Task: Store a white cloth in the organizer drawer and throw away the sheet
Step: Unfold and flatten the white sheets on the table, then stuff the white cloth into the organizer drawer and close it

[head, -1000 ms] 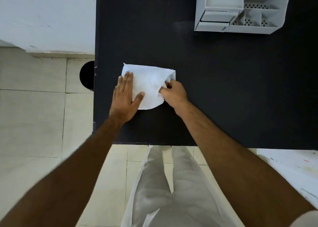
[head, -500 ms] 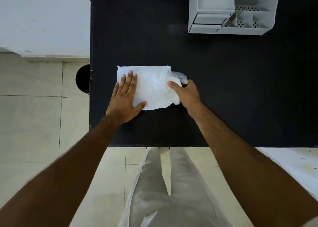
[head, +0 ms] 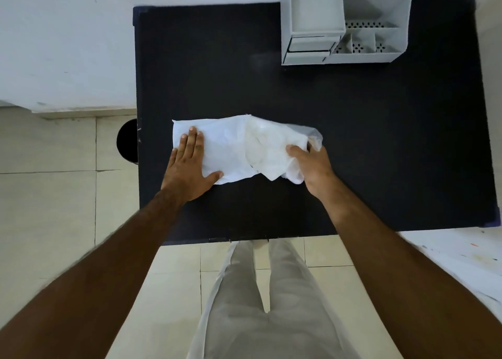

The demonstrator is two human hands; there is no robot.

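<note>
A flat white sheet (head: 225, 146) lies on the black table (head: 380, 141), left of the middle. My left hand (head: 190, 165) rests flat on the sheet's left part with fingers spread, pinning it down. A crumpled white cloth (head: 271, 146) sticks out from the sheet's right side, thin and see-through at its far end. My right hand (head: 312, 165) is closed on that right end of the cloth. The grey organizer (head: 380, 46) stands at the back right of the table, with its small drawer (head: 312, 44) at the front left.
A round black bin (head: 127, 141) sits on the tiled floor just off the table's left edge. A white wall runs along the far left. A white paint-flecked surface (head: 461, 255) adjoins the table's near right corner. My legs stand at the near edge.
My right hand has moved to the right with the cloth, drawing it out from the sheet. My left hand has stayed flat on the sheet. The camera has tilted to show more of the organizer.
</note>
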